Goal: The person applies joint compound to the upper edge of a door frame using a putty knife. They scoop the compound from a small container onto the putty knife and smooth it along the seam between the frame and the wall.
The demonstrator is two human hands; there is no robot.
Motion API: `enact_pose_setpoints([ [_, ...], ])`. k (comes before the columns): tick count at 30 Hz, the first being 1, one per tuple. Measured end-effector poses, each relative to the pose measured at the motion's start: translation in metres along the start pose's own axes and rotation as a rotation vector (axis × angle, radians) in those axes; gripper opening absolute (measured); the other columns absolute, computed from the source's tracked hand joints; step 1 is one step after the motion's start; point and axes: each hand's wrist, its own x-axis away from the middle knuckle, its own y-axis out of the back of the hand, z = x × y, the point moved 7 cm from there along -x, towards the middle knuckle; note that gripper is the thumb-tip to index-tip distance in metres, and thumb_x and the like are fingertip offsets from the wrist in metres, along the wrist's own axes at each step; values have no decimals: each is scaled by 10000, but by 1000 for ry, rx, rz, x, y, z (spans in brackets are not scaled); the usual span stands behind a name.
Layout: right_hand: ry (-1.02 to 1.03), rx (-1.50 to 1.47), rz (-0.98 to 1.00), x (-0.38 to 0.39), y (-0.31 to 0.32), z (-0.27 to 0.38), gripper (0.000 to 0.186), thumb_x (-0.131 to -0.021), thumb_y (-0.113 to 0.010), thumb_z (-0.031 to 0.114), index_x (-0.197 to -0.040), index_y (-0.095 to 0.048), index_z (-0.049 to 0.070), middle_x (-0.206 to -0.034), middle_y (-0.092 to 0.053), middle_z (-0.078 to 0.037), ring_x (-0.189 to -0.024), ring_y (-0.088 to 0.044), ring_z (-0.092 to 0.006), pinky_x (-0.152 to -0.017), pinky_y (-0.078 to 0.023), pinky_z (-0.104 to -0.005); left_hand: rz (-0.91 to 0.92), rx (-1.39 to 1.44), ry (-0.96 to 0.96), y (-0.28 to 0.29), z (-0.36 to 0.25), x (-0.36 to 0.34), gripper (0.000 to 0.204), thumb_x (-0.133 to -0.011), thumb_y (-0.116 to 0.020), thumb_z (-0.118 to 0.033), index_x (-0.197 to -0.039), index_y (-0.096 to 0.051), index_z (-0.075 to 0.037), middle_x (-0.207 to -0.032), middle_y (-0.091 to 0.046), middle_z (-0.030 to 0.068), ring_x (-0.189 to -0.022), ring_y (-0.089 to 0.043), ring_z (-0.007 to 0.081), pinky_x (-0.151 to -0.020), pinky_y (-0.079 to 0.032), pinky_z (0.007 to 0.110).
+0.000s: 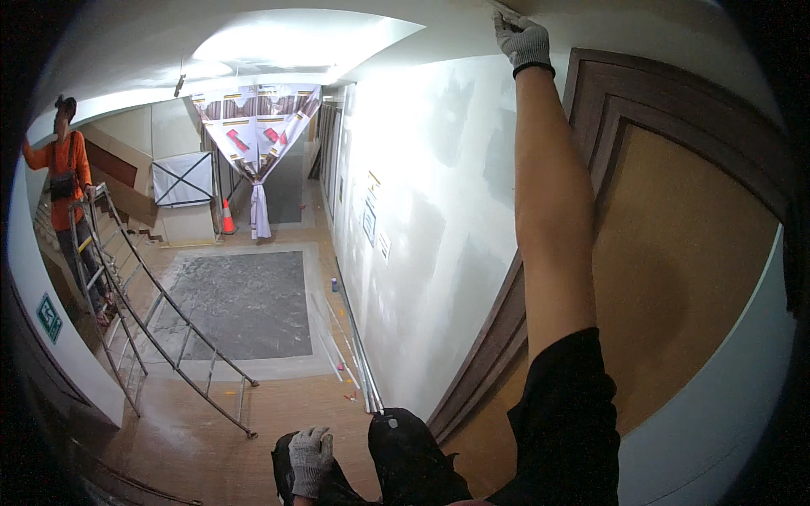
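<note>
My right hand [521, 38], in a grey work glove, is raised high at the top of the white wall [422, 211], where it meets the ceiling. Its fingers are closed around a thin pale tool whose tip barely shows at the upper edge. My bare right forearm runs up along the brown door frame [591, 93]. My left hand [310, 460], also in a grey glove, hangs low near my dark trousers, fingers loosely curled, and I see nothing in it.
A wooden door [675, 278] fills the right side. A metal scaffold ladder [143, 312] stands at left with a person in an orange shirt [66, 181] on it. Metal strips [359, 354] lie along the wall base. An orange cone [227, 218] and a tied curtain [257, 135] are far down the corridor.
</note>
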Motion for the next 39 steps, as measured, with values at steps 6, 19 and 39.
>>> enact_pose_setpoints([
  [6, -4, -13, -47, 16, -9, 47, 266, -856, -545, -82, -1111, -612, -118, -1131, -656, -225, -1068, -630, -355, -963, -560, -423, 5, -33, -12, -6, 1, -6, 223, -916, -650, -253, -1065, -714, -99, -1012, -703, 143, -968, -645, 362, -871, -491, 482],
  [19, 135, 144, 210, 130, -119, 195, 348, -868, -556, -62, -1212, -573, -110, -1162, -639, -203, -1089, -623, -314, -1010, -527, -413, 70, 47, -4, -3, 15, -11, 226, -903, -658, -236, -1056, -717, -80, -1011, -697, 149, -979, -638, 364, -898, -484, 469],
  [39, 768, 1055, 71, 293, -302, 472, 337, -957, -515, 45, -1265, -549, -89, -1234, -609, -192, -1121, -603, -277, -942, -504, -387, 117, 137, -112, -40, 20, -11, 191, -892, -653, -170, -1009, -707, -29, -999, -687, 177, -961, -630, 380, -874, -479, 471],
])
